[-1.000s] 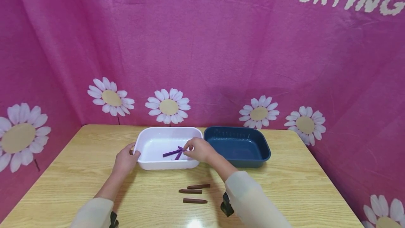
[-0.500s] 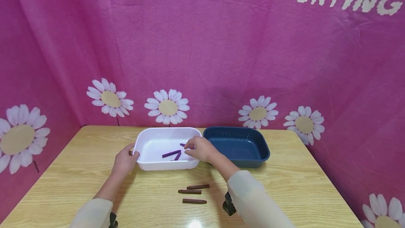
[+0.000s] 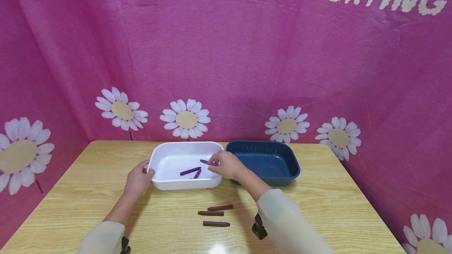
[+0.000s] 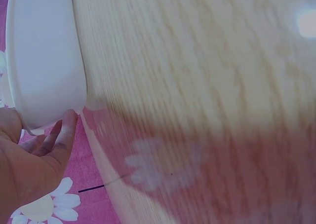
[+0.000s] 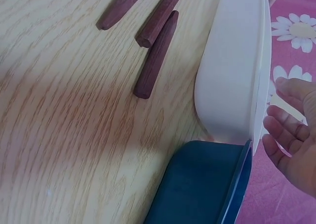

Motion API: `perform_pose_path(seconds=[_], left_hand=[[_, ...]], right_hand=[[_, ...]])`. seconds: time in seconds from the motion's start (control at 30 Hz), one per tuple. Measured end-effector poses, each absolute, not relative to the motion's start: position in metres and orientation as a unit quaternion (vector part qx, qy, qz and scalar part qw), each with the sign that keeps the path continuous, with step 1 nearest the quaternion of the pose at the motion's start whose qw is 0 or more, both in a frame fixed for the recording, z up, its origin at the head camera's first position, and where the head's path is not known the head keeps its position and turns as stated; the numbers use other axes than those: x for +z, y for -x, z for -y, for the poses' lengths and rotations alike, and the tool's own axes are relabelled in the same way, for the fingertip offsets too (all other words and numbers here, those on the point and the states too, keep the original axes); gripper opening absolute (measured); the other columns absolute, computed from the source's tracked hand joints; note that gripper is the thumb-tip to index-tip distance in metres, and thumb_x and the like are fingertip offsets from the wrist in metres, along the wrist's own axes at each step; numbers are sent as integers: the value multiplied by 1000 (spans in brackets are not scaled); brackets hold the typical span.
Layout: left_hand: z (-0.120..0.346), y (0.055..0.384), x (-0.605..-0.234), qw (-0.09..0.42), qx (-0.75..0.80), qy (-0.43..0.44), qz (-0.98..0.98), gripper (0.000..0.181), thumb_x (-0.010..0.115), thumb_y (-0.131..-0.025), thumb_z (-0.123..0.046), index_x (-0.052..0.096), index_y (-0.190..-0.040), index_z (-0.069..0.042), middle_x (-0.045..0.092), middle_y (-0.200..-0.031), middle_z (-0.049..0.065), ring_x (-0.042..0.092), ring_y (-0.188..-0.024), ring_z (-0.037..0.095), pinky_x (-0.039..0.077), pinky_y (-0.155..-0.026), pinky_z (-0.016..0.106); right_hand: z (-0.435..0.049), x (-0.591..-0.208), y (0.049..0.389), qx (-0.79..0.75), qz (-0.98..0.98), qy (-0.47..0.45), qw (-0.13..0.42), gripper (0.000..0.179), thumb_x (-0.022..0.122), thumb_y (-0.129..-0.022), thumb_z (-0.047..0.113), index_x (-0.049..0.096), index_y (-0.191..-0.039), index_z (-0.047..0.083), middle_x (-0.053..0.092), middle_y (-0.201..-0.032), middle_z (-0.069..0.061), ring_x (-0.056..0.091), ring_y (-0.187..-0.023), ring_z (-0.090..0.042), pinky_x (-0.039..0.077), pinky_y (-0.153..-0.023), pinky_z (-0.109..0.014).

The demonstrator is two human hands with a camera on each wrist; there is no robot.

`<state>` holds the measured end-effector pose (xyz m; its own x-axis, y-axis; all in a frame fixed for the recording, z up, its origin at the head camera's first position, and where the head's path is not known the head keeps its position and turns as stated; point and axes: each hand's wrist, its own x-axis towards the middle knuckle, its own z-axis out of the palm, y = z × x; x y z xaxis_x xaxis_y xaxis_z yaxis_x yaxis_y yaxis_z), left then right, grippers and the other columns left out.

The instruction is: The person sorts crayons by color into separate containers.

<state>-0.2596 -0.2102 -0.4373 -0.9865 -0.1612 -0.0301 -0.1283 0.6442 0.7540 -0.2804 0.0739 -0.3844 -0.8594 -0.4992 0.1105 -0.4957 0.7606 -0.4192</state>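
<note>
So, the left hand point(image 3: 138, 178) is gripping the white, rounded-rectangular plastic tub point(image 3: 187, 184) by its left end, thumb over the rim and fingers against the outside wall, probably to keep it from sliding. Over the tub's right end, the right hand point(image 3: 227, 164) is hovering with fingers loosely curved and parted; neither view is showing a stick in that grasp, so it is looking released. Whether a fingertip is brushing a stick, I can't tell. Inside the tub, at least three slim purple crayon-like sticks point(image 3: 190, 171) are lying at odd angles, one partly behind the right fingers. In front of the tub, three brown tapered sticks point(image 3: 216, 224) are resting on the pale wood-grain table point(image 3: 88, 191), seemingly grouped by colour. Just right of the tub, a navy plastic bin point(image 3: 279, 182) is sitting within easy reach, presumably for convenience.
</note>
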Motion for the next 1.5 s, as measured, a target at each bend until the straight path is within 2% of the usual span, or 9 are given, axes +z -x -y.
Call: perform_pose_path(seconds=[0.57,0.83,1.1,1.5], left_hand=[[209,258,-436,32,-410,-73,908,53,46,-89,-14,38,-137,8,58,-99,25,54,-84,29,43,-62,26],[209,258,-435,25,-413,-77,907,53,46,-90,-14,37,-138,7,57,-100,25,53,-83,28,43,-61,25],[209,258,-437,23,-414,-80,907,54,46,-90,-14,36,-138,8,57,-102,26,54,-85,29,44,-63,27],[208,257,-434,27,-417,-78,905,53,47,-90,-13,37,-137,8,57,-99,26,54,-84,29,43,-61,25]], right_hand=[[-89,-385,271,-238,-934,268,8,19,65,-85,19,73,-97,7,66,-80,-2,53,-76,-11,43,-65,-24],[-99,-390,262,-246,-930,274,-1,17,66,-84,19,73,-95,8,59,-73,1,47,-70,-9,39,-62,-22],[-105,-395,244,-259,-921,290,1,13,67,-84,17,73,-90,8,65,-89,-6,54,-76,-16,41,-64,-21],[-123,-410,228,-260,-914,310,24,14,68,-83,17,73,-92,8,57,-78,2,50,-69,-9,42,-61,-19]])
